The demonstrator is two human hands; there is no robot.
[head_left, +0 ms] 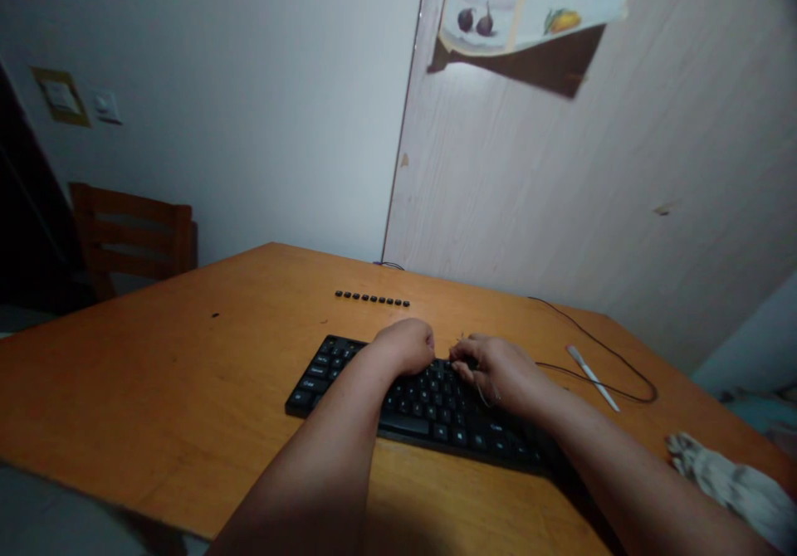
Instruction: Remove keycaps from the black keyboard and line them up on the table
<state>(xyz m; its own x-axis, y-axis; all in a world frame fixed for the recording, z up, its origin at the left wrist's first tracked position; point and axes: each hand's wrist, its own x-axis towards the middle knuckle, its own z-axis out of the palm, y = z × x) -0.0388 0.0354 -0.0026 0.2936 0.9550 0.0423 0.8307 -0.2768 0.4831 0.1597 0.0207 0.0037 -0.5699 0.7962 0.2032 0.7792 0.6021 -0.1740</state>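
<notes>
A black keyboard [404, 423] lies at a slant on the wooden table in front of me. My left hand [408, 346] rests at its upper middle, curled closed with the fingertips turned away; what they hold, if anything, is hidden. Just to the right, my right hand [495, 369] is over the upper keys, its thumb and fingers pinched together. Thin, pale wire-like strands show about those fingers, but I cannot make out the thing they belong to. Beyond the keyboard, several small black keycaps [373, 298] stand in a straight row.
On the right of the table [155, 390] lie a white brush [594, 380], a dark cable [623, 361] and a crumpled cloth [728, 477]. A small black piece [215, 315] is at the left. A wooden chair [134, 232] stands beyond the left edge; a wall runs behind.
</notes>
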